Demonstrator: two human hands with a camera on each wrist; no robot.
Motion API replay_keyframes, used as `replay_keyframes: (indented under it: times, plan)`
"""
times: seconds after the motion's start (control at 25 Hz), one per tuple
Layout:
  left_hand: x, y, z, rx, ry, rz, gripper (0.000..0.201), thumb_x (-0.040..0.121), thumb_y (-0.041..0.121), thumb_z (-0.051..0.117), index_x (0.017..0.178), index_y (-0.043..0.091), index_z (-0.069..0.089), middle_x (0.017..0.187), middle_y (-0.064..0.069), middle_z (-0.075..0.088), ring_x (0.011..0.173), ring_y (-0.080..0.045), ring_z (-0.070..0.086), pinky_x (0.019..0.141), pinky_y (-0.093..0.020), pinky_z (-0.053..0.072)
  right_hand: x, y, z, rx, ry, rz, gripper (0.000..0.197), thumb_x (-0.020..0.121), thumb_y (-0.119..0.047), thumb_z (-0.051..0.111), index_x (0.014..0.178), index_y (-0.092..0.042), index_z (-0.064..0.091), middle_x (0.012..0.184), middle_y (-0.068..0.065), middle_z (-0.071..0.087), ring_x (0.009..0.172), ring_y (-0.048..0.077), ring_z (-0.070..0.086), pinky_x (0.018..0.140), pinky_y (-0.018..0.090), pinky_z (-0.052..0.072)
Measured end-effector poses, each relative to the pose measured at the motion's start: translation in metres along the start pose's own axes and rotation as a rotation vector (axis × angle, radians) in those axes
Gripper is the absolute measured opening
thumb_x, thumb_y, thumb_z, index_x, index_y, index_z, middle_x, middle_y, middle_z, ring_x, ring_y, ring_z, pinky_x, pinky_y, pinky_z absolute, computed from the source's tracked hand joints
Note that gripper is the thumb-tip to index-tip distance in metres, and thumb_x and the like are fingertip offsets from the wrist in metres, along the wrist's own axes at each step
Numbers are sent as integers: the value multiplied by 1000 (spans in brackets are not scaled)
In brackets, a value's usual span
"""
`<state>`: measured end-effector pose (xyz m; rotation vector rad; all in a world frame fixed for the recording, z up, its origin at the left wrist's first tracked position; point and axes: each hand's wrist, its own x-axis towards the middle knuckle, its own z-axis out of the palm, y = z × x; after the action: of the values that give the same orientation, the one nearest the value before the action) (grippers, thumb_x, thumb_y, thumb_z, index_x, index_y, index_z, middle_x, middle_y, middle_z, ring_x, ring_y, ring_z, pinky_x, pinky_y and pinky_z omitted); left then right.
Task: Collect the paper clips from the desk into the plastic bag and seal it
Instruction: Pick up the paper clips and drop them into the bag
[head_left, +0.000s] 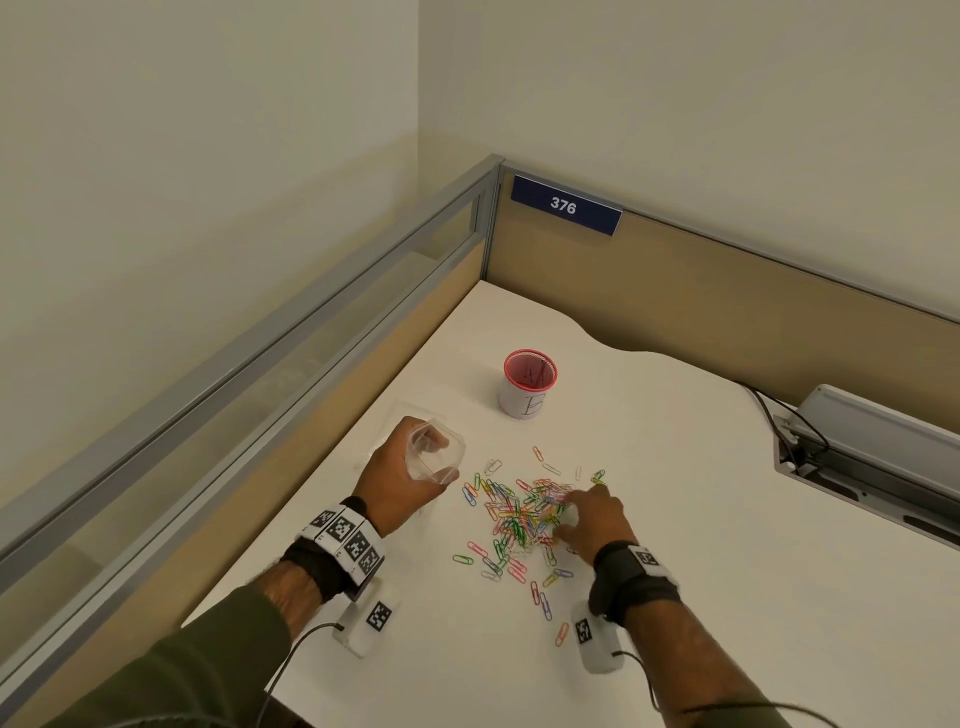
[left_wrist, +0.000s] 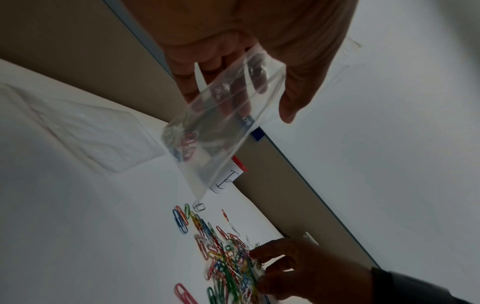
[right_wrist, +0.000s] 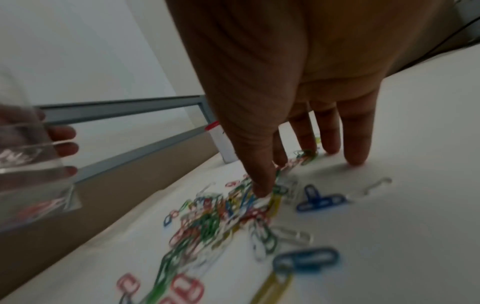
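blur: paper clips (right_wrist: 233, 211) under right-hand fingers (right_wrist: 262, 185) smeared | hidden: cup (left_wrist: 228, 179) behind plastic bag (left_wrist: 221, 123) below left-hand fingers (left_wrist: 296, 96)

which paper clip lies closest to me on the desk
The orange paper clip, alone at the near end of the scatter, just left of the right wrist's white camera box. Every other clip lies farther up the desk, toward the main pile.

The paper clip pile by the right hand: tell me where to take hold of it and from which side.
Probably best at the dense tangled middle of the paper clip pile, from above. The clips lie flat on the desk, so the right hand can rake its fingertips inward, bunch a cluster, then pinch and lift it toward the plastic bag that the left hand holds.
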<state>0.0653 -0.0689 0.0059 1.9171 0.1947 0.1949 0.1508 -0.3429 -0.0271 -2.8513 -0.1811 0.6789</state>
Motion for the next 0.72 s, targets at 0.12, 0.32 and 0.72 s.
replay_keyframes:
  times: [0.12,0.32,0.72]
  plan:
    - [0,-3,0,-5,4,-7,40,77,12,84,108,14,58,107,5,66,103,6,61,89,-11,43,-3,-15,14,2,1,-83,58,78,-47,69,126,-19,53,128,9,45,121,29,45,100,41,45]
    - [0,0,0,0,-4,9,40,78,13,84,108,14,58,108,3,65,107,-5,62,91,-14,44,-6,-29,27,-119,-8,-128,55,79,-38,70,126,-18,49,130,8,43,119,29,45,95,42,49]
    - [0,6,6,2,-33,24,40,75,24,82,107,20,57,111,2,65,115,-15,62,100,-27,46,-4,-27,14,24,186,-116,19,91,-8,48,98,-7,65,108,11,63,96,27,62,80,29,47]
